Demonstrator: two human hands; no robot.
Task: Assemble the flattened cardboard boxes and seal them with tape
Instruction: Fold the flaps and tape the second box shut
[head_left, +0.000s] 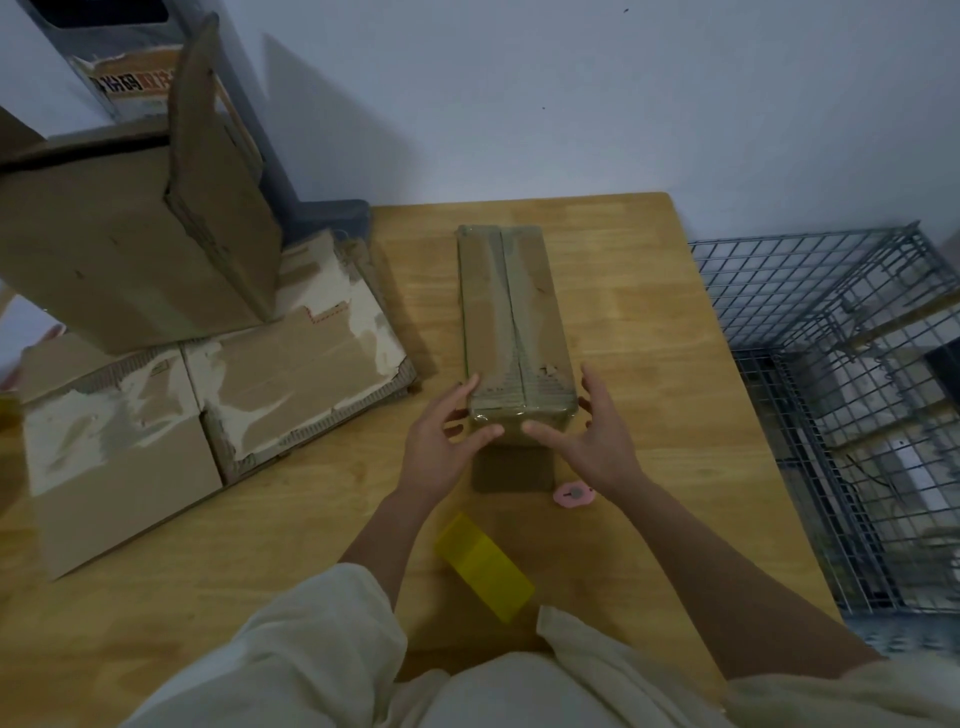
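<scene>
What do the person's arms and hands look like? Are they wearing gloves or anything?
No gloves. Both the left hand and the right hand are bare, and no rings, watch or bracelets show. The forearms are bare too. Loose cream-coloured sleeves of soft, crumpled cloth are pushed up toward the elbows, on each arm.

Long thin brown box (511, 317) stands on the wood table, w/ its short end toward the person. It's closed up. Shiny clear tape runs down the middle seam on top & wraps over the near end. Near end looks a bit torn. Left of it, flat torn boxes (208, 400) lie in a pile, w/ 1 big box (130, 228) on top.
</scene>
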